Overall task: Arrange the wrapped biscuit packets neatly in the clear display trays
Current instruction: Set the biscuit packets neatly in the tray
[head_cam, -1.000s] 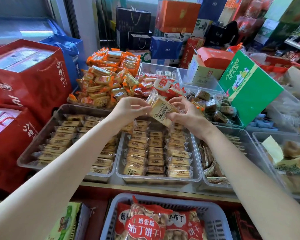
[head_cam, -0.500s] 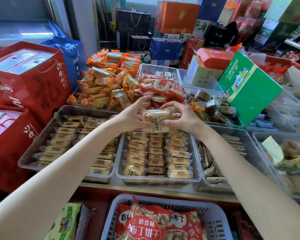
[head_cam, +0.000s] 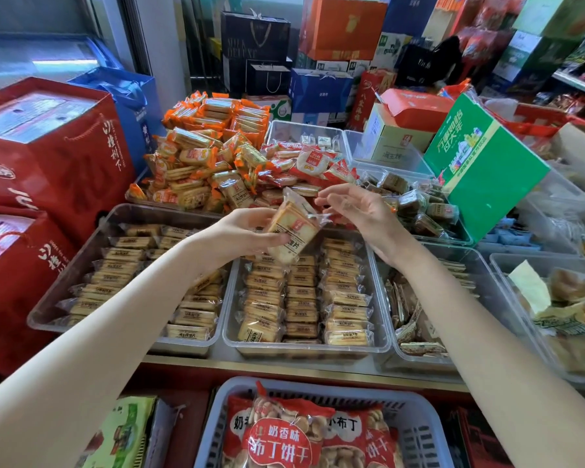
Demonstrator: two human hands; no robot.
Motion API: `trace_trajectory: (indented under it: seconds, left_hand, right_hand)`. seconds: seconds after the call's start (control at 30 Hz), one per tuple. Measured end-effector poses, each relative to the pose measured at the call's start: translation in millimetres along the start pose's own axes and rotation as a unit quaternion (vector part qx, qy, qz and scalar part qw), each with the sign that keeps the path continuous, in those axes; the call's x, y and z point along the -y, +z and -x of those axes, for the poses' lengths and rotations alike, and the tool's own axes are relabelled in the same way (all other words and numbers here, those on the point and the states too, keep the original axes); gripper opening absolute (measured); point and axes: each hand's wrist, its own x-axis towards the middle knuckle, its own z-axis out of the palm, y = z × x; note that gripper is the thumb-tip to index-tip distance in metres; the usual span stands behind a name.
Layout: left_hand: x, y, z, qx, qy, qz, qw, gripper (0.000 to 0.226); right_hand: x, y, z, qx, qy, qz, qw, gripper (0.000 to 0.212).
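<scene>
My left hand (head_cam: 247, 233) grips a clear-wrapped packet of tan biscuits (head_cam: 293, 228), tilted, above the far end of the middle clear tray (head_cam: 304, 349). My right hand (head_cam: 362, 214) hovers just right of the packet with its fingers spread; its fingertips are near the wrapper's top corner, and I cannot tell whether they touch it. The middle tray holds three neat rows of the same packets. The left clear tray (head_cam: 61, 298) holds more rows of them, partly hidden by my left forearm.
Behind the trays lies a heap of orange-wrapped biscuits (head_cam: 210, 153) and red-wrapped snacks (head_cam: 311, 163). A green box (head_cam: 487, 170) leans at right. Red gift boxes (head_cam: 48, 153) stand at left. A grey basket (head_cam: 318, 430) with red bags sits below the counter edge.
The packet went from level between both hands to tilted in my left hand alone. My right hand let go of it and opened, moving up and to the right.
</scene>
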Motion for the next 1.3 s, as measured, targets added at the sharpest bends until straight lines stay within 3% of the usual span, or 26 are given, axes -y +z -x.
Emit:
trace_trajectory:
  seconds: [0.1,0.27,0.4,0.47,0.53,0.63,0.77,0.87,0.97,1.03,1.17,1.3]
  left_hand:
    - [3.9,-4.4,-1.6,-0.01,-0.016,0.031,0.999,0.058]
    - [4.4,-1.1,-4.9,-0.037,-0.009,0.024,0.999,0.052]
    - [1.5,-0.7,-8.4,-0.097,0.01,-0.016,0.995,0.047]
    - [0.6,-2.3,-9.8,-0.109,0.017,-0.04,0.993,0.054]
    - [3.6,-4.7,-10.6,-0.114,0.009,-0.059,0.992,0.059]
    - [14.8,-9.3,-11.5,-0.124,-0.002,-0.124,0.985,0.065]
    - [26.5,-4.5,-16.7,-0.116,-0.01,-0.252,0.961,0.075]
    - [30.3,5.8,-25.8,-0.108,0.016,-0.269,0.957,0.073]
    - [34.0,14.1,-38.5,-0.141,0.037,-0.248,0.958,0.063]
    - [38.2,20.1,-47.3,-0.162,0.044,-0.256,0.952,0.051]
    - [55.6,40.6,-65.2,-0.108,0.027,-0.299,0.948,0.038]
    - [78.0,60.4,-82.1,-0.044,-0.016,-0.364,0.93,0.037]
  right_hand:
    - [-2.8,-3.0,3.0,-0.001,-0.003,-0.018,1.0,0.023]
    - [-0.6,7.5,-1.0,-0.042,-0.035,0.085,0.995,0.007]
    - [-7.5,19.9,-1.7,-0.072,0.033,-0.107,0.991,0.01]
    - [-10.0,27.5,-1.4,-0.068,0.083,-0.24,0.965,0.019]
    - [-14.7,31.9,-1.4,-0.075,0.109,-0.297,0.946,0.021]
    - [-25.1,34.4,-3.4,-0.049,0.096,-0.135,0.985,0.013]
    - [-27.8,34.3,-7.9,0.065,0.05,0.064,0.995,0.059]
    - [-35.5,37.8,-9.2,0.108,0.026,0.151,0.982,0.061]
    - [-55.5,25.2,-9.4,0.03,0.05,0.114,0.992,0.052]
    - [-71.4,4.9,-9.2,-0.079,0.08,0.122,0.986,0.05]
    - [-110.2,-49.3,1.6,-0.301,0.18,0.197,0.915,0.054]
    - [-142.2,-74.2,19.4,-0.366,0.212,0.225,0.878,0.048]
